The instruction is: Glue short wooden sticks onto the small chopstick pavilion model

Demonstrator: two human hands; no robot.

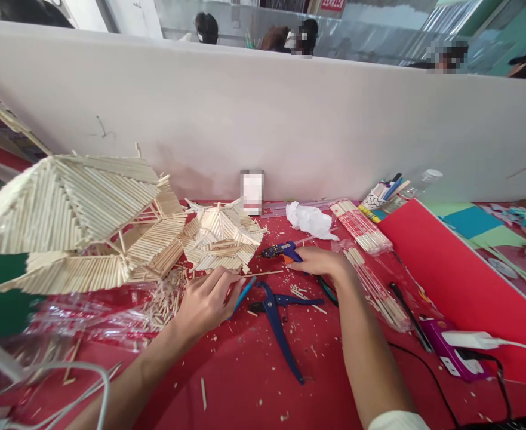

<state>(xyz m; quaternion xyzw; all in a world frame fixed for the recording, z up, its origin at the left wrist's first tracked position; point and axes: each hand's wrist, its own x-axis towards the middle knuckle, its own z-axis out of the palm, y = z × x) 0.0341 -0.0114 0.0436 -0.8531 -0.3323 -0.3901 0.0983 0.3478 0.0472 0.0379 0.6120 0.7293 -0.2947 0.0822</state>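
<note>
My left hand (211, 297) is closed in a pinch on a thin wooden stick (265, 273), which points right across the red table. A blue pen-like rod (245, 294) shows beside its fingers; whether the hand holds it too I cannot tell. My right hand (319, 261) is wrapped round a blue hot glue gun (275, 250), its nozzle pointing left. Just beyond the hands stands a small layered roof of wooden sticks (220, 236). A blue-handled cutter (274, 313) lies open on the table between my forearms.
A larger stick-built pavilion (83, 203) stands at left, near stick offcuts (166, 301). Packs of sticks (363, 227), crumpled white tissue (310, 220) and a purple power strip (453, 349) with cables lie right. A phone (252, 191) leans against the white partition (263, 119).
</note>
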